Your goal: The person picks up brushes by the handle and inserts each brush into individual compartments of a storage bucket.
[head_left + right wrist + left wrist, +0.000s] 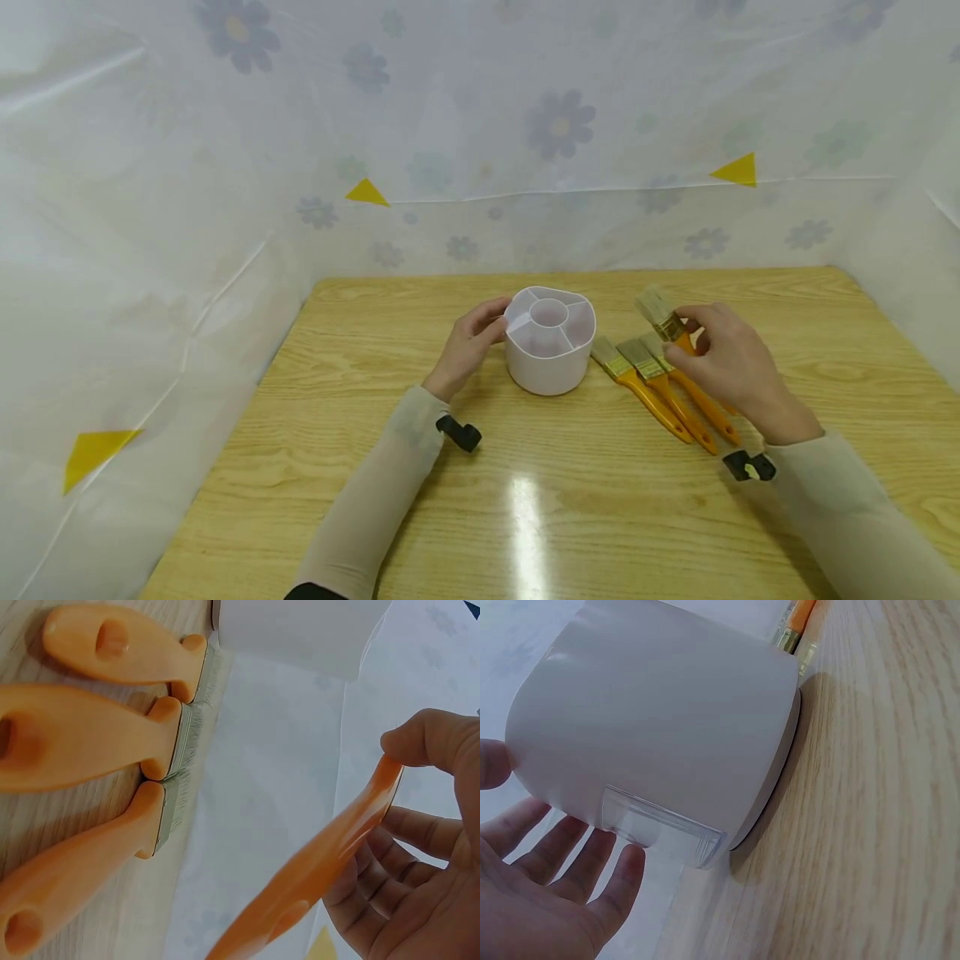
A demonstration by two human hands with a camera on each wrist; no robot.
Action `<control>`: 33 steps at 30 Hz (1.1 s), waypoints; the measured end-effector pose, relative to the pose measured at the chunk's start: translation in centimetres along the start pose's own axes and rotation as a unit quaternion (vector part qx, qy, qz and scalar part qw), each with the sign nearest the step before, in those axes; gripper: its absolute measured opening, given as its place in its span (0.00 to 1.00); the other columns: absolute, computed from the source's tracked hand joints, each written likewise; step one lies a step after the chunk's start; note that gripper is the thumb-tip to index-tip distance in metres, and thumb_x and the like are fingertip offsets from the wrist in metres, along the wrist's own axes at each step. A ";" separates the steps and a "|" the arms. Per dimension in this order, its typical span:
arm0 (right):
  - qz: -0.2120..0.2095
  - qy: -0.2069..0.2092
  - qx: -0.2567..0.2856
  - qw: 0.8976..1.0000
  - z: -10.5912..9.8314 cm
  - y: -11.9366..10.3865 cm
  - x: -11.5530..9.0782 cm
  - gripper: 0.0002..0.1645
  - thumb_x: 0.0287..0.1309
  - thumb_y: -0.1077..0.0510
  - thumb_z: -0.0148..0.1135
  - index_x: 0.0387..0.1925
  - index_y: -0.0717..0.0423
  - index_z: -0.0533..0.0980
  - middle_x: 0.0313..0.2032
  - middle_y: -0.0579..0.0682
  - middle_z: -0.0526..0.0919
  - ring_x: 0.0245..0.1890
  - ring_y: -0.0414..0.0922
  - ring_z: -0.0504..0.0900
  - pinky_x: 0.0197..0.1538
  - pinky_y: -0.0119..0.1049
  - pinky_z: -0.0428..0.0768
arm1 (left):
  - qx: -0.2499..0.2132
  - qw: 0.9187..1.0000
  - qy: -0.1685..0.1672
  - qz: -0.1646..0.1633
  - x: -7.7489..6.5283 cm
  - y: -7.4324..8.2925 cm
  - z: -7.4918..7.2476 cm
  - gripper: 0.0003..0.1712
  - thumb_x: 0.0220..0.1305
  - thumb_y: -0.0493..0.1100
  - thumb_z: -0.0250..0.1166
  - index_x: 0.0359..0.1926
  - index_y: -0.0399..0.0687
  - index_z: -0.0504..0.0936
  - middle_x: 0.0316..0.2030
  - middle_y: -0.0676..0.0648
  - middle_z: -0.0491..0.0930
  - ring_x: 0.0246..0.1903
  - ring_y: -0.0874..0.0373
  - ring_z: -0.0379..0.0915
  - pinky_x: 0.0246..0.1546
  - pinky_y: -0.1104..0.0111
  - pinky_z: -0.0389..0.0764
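Observation:
A white round desk organizer (551, 373) stands upright on the table, its top split into compartments around a central ring. At its left side my left hand (467, 346) touches the wall with relaxed fingers. A clear window (664, 825) shows low on that wall in the left wrist view. My right hand (727, 358) pinches a paintbrush (322, 859) near the neck of its orange handle, pale bristles pointing up and left, above the table. Beneath it lie three more paintbrushes (651, 404) with orange handles, bristles toward the back. Inside the organizer I see no brush.
The wood-grain table (360, 350) ends at a back wall covered in flowered plastic sheeting (480, 125). Similar sheeting hangs at both sides, with yellow triangles (367, 192) stuck on. The flat brushes lie just right of the organizer, close together.

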State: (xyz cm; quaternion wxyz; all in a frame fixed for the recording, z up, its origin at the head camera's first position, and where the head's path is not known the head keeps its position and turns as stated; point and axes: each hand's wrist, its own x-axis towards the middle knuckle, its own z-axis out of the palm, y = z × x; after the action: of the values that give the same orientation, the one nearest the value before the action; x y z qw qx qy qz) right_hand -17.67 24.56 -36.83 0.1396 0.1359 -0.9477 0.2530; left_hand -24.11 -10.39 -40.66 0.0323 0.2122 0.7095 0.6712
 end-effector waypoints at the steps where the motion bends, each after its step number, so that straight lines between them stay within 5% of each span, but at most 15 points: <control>1: -0.001 0.001 -0.001 1.000 0.0 0.0 0.0 0.30 0.57 0.52 0.63 0.59 0.61 0.71 0.42 0.56 0.75 0.31 0.48 0.73 0.30 0.41 0.71 | -0.002 1.000 -0.003 -0.002 0.0 0.1 0.0 0.24 0.72 0.39 0.53 0.66 0.38 0.68 0.62 0.39 0.69 0.59 0.46 0.68 0.53 0.60 0.75; 10: -0.015 0.007 0.008 1.000 0.3 -0.6 -0.1 0.29 0.57 0.53 0.64 0.58 0.61 0.71 0.42 0.55 0.75 0.30 0.46 0.72 0.28 0.40 0.70 | 0.005 1.000 -0.014 -0.008 -0.8 2.8 0.4 0.24 0.72 0.34 0.51 0.65 0.28 0.64 0.63 0.32 0.66 0.60 0.39 0.66 0.55 0.56 0.74; 33: -0.057 0.035 0.012 0.998 0.6 -1.6 -0.2 0.27 0.54 0.56 0.65 0.56 0.61 0.73 0.39 0.52 0.75 0.27 0.42 0.69 0.26 0.37 0.69 | -0.005 1.000 -0.031 0.004 -0.9 3.1 0.4 0.26 0.70 0.31 0.53 0.66 0.27 0.62 0.63 0.30 0.65 0.61 0.37 0.64 0.55 0.59 0.73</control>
State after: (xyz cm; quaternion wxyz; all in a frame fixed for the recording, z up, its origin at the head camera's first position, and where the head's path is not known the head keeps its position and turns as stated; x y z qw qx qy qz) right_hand -17.03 22.92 -36.69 0.1852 0.1822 -0.9299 0.2604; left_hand -22.32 -10.27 -37.89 0.0529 0.2352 0.7040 0.6680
